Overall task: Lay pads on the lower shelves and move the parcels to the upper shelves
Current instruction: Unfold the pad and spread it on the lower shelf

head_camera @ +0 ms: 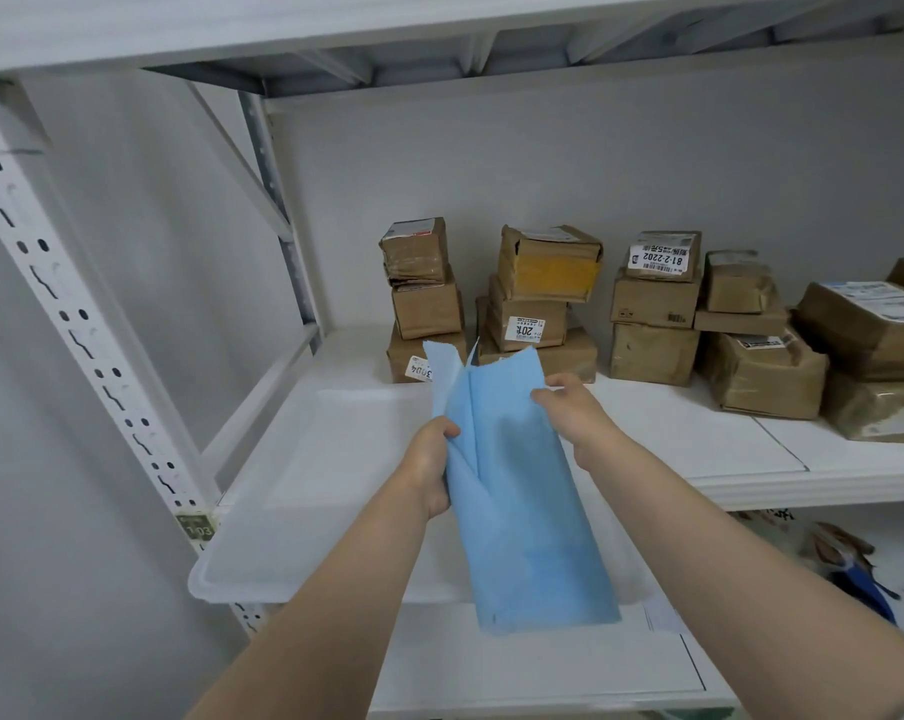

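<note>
Nearest, both my forearms reach forward and up. My left hand (pixel 432 467) has its fingers curled round the left edge of a folded blue pad (pixel 522 501); my right hand (pixel 574 407) pinches the pad's upper right edge. The pad is held upright in the air between the two hands, its top corners splayed, its lower end hanging below the front rim of a white tray (pixel 283 491). The tray lies at the left end of a white shelf (pixel 782 459), beside the perforated upright (pixel 76 335). Further back on that shelf, brown cardboard parcels (pixel 543 298) stand in several labelled stacks against the grey wall (pixel 595 163), behind and right of the tray.
</note>
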